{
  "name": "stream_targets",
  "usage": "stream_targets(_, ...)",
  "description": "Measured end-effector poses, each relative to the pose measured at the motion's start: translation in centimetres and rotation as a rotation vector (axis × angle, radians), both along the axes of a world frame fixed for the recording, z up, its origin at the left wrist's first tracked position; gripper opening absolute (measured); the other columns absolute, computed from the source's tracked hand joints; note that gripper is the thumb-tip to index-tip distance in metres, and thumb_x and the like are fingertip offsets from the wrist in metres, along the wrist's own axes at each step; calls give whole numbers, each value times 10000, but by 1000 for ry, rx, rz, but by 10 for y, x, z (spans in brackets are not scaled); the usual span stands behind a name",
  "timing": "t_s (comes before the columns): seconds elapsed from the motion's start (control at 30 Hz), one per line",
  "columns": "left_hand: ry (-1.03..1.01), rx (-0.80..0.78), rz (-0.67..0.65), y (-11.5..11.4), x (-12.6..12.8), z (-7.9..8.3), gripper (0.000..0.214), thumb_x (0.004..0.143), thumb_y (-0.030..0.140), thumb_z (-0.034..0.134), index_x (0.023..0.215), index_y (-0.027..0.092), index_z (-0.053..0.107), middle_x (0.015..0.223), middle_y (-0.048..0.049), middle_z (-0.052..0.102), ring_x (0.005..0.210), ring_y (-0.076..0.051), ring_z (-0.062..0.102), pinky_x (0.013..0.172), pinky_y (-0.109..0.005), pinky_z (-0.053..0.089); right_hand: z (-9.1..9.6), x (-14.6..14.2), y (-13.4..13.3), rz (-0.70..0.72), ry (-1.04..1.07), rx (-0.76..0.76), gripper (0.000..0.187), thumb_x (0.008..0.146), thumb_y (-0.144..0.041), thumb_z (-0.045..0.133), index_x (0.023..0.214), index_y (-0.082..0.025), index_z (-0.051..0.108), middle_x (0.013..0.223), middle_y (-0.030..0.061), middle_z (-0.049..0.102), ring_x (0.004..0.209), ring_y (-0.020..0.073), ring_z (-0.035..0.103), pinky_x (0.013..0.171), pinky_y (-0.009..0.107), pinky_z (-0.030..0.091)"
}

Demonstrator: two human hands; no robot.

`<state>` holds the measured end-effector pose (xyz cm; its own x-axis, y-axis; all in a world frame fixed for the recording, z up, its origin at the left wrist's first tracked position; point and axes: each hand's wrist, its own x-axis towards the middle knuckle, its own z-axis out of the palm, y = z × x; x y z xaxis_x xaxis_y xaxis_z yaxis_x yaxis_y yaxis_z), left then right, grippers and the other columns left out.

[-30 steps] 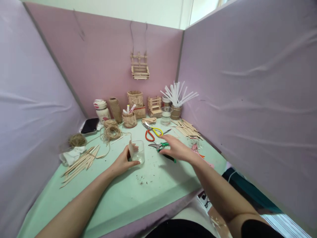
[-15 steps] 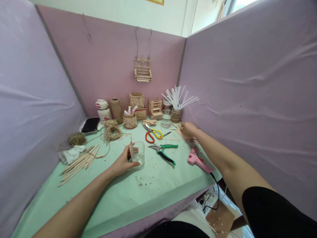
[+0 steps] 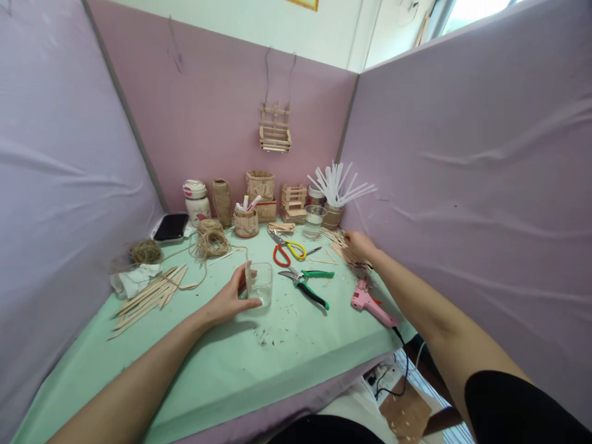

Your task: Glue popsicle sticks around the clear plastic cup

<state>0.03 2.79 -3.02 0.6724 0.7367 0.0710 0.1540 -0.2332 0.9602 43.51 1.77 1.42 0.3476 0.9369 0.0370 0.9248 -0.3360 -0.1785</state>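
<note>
The clear plastic cup (image 3: 259, 285) sits in the middle of the frame on the green table (image 3: 277, 357). The left hand (image 3: 230, 299) wraps around it. The right hand (image 3: 359, 244) rests on the wooden sticks (image 3: 348, 251), center right; its grip is unclear. Green pliers (image 3: 309, 283) lie just right of the cup.

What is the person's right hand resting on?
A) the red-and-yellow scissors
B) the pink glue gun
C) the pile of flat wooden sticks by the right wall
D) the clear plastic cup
C: the right hand lies on the pile of flat wooden sticks beside the right wall.
</note>
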Motion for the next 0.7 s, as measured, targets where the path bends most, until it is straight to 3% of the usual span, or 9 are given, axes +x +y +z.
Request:
stream_targets(0.07, -48, 17, 4, 1, -3, 3, 1001, 735, 491, 749, 1494, 197, 167, 1538, -214, 308, 1449, -318, 302, 1199, -515, 217, 5, -5, -9, 15, 95, 66, 292, 935, -373, 578, 1126, -155, 614, 1114, 63, 645, 953, 183, 639, 832, 388, 546)
stream_targets(0.17, -134, 149, 87, -1, -7, 12, 785, 835, 500, 638, 1454, 194, 264, 1473, -179, 414, 1408, -286, 377, 1191, -479, 264, 14, -18, -28, 61, 262, 172, 242, 935, -351, 529, 921, -143, 651, 875, 39, 690, 767, 150, 636, 711, 301, 519)
stream_targets(0.27, -166, 439, 346, -13, -12, 24, 493, 890, 413, 582, 1313, 201, 444, 1310, -124, 549, 1264, -253, 517, 1119, -439, 383, 25, -39, -59, 117, 433, 259, 264, 883, -382, 497, 851, -168, 649, 748, 35, 689, 622, 140, 588, 555, 257, 452)
stream_targets(0.33, -153, 691, 523, -27, -12, 31, 304, 892, 320, 579, 1174, 214, 535, 1157, -92, 608, 1124, -235, 583, 1030, -414, 457, 34, -60, -84, 161, 539, 302, 277, 837, -415, 525, 918, -182, 651, 724, 25, 678, 598, 139, 569, 532, 255, 437)
stream_targets(0.37, -142, 816, 549, -36, -11, 34, 247, 884, 267, 584, 1125, 222, 553, 1100, -81, 620, 1074, -227, 596, 993, -403, 478, 38, -72, -98, 188, 599, 334, 300, 825, -420, 535, 992, -195, 641, 717, 13, 670, 611, 139, 568, 547, 255, 443)
stream_targets(0.43, -134, 1018, 437, -55, -6, 35, 231, 861, 172, 591, 1081, 238, 569, 1026, -67, 636, 990, -207, 616, 914, -370, 514, 44, -99, -123, 241, 793, 389, 300, 783, -390, 609, 1026, -218, 643, 663, -9, 634, 616, 143, 554, 542, 250, 420)
stream_targets(0.53, -233, 1220, 128, -83, 8, 28, 306, 837, 72, 582, 1113, 204, 568, 937, -61, 654, 857, -160, 627, 775, -288, 541, 46, -143, -153, 272, 847, 277, 179, 789, -354, 617, 846, -201, 689, 664, 3, 643, 609, 134, 548, 547, 251, 414)
stream_targets(0.6, -220, 1227, 29, -96, 16, 21, 332, 850, 103, 596, 1173, 162, 543, 975, -95, 658, 890, -164, 634, 783, -279, 548, 40, -171, -164, 322, 892, 184, 193, 787, -366, 636, 827, -192, 707, 693, 18, 675, 636, 138, 579, 586, 256, 441)
stream_targets(0.7, -143, 1160, 45, -105, 23, 12, 359, 895, 226, 587, 1230, 122, 511, 1103, -169, 639, 1006, -199, 635, 818, -297, 556, 26, -205, -168, 358, 1023, 85, 236, 803, -402, 641, 859, -186, 715, 727, 29, 701, 654, 136, 602, 612, 254, 464)
